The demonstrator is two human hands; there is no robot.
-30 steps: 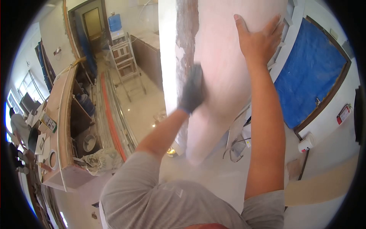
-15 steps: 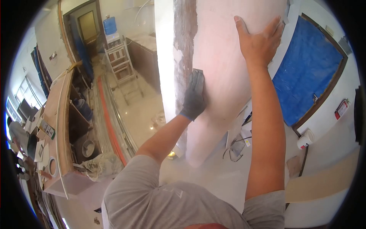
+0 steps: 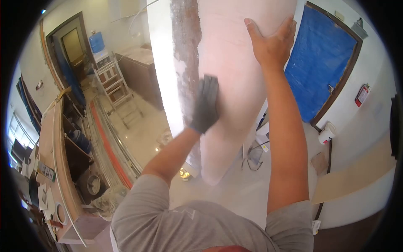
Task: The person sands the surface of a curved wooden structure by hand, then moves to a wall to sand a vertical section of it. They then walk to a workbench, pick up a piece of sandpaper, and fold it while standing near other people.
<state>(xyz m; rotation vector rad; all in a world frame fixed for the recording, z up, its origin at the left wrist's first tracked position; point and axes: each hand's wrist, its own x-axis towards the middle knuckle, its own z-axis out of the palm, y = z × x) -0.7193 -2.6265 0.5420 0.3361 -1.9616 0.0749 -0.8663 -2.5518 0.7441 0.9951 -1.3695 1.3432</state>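
My left hand (image 3: 205, 103), in a dark grey glove, presses its fingers together against the pale pinkish column (image 3: 233, 92). A thin, dark, straight-edged piece of sandpaper (image 3: 211, 77) shows just past the fingertips, mostly hidden under the hand. Beside it runs a rough brown and grey bare strip (image 3: 187, 42) with ragged edges. Higher up, my bare right hand (image 3: 273, 44) rests on the column's right side, thumb spread from the fingers, holding nothing.
A stepladder (image 3: 113, 80) stands at the left behind long strips (image 3: 105, 138) on the floor. Left of them is a wooden counter (image 3: 50, 147). At right are a blue-covered door (image 3: 323, 63), a fire extinguisher (image 3: 362, 95) and a white bucket (image 3: 327, 133). Cables (image 3: 253, 159) lie near the column's base.
The view has turned a little, so the surroundings sit further left. My left hand has shifted slightly on the column, its fingertips blurred by motion. My right hand keeps its place on the column.
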